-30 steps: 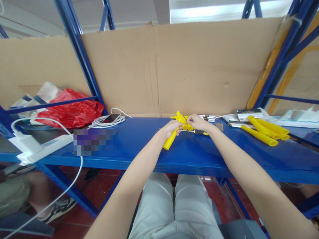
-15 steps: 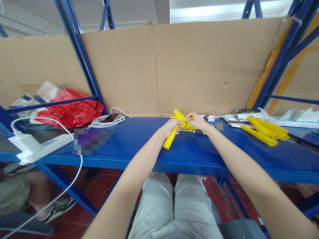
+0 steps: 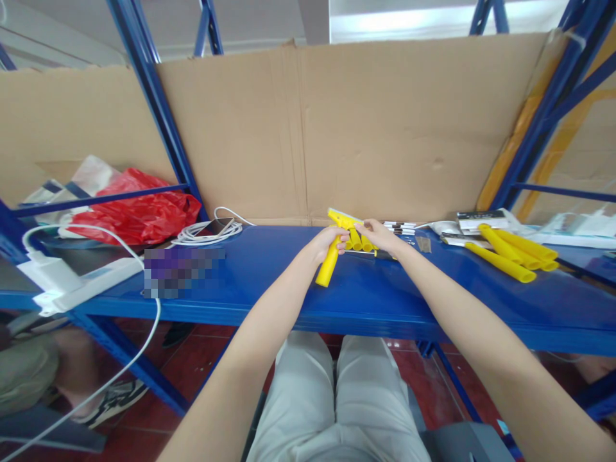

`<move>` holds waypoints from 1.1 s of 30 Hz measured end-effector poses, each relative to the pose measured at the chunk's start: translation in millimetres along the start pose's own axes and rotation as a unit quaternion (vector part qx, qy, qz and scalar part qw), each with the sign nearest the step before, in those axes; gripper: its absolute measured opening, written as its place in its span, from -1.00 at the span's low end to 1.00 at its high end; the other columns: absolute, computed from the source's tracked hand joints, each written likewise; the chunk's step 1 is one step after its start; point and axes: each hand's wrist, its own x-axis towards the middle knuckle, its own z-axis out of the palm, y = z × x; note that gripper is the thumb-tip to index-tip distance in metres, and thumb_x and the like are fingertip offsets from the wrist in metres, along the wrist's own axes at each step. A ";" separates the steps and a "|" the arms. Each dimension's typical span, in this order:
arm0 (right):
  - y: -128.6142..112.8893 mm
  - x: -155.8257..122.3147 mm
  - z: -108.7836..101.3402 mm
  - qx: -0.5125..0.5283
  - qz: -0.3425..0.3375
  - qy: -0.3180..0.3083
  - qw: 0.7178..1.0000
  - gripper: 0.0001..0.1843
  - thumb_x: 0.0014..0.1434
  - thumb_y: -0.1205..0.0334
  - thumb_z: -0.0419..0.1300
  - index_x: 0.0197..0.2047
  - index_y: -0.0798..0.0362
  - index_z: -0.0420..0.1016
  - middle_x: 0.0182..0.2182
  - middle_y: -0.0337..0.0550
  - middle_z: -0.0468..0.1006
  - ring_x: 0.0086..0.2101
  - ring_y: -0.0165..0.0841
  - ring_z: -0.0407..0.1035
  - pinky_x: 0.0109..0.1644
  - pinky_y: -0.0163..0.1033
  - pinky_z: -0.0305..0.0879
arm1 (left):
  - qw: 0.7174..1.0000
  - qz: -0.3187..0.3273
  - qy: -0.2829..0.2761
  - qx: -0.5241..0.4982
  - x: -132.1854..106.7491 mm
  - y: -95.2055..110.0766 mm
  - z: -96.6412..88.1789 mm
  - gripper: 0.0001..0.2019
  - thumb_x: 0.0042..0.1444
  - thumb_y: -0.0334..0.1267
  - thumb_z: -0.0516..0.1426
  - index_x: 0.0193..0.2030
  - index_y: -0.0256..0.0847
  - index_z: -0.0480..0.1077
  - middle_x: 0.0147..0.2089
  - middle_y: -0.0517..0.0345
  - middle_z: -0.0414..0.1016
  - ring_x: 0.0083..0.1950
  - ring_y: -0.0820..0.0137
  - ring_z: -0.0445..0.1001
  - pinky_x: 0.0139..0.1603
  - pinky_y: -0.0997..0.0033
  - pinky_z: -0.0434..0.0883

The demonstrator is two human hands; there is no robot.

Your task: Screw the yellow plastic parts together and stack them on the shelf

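Observation:
A yellow T-shaped scraper (image 3: 328, 268) slants over the blue shelf, its wide head, with a pale edge, pointing away from me. My left hand (image 3: 332, 242) is wrapped round its handle just below the head. At the head's right end, my right hand (image 3: 376, 233) is closed, with thumb and fingertips pinching there. Several yellow tube handles (image 3: 356, 241) lie side by side behind and between my hands. A screwdriver (image 3: 380, 254) with a dark and yellow handle rests in front of them, partly under my right wrist.
Yellow handles (image 3: 514, 250) are piled at the right beside small boxes (image 3: 474, 222). Black-and-white strips (image 3: 400, 228) and a small brown piece (image 3: 424, 244) lie past my right hand. On the left are a red bag (image 3: 139, 205), coiled white cable (image 3: 206, 232) and a power strip (image 3: 96, 282).
The scraper has turned in my hands: its head now lies more crosswise, showing its pale long edge. My right hand's fingers have shifted slightly onto the head's right end.

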 end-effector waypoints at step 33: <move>25.8 -15.2 -91.4 0.214 0.095 0.031 0.972 -0.47 -0.25 -0.13 0.49 -0.51 0.07 0.33 -0.68 -0.33 0.29 -0.66 -0.56 0.08 -0.65 -0.41 -0.02 | 0.986 -0.011 0.152 -0.061 11.9 -5.4 -14.0 -0.79 0.12 -0.57 -0.04 -0.42 -0.19 0.17 -0.67 0.39 0.10 -0.75 0.61 0.01 -0.72 0.64 0.05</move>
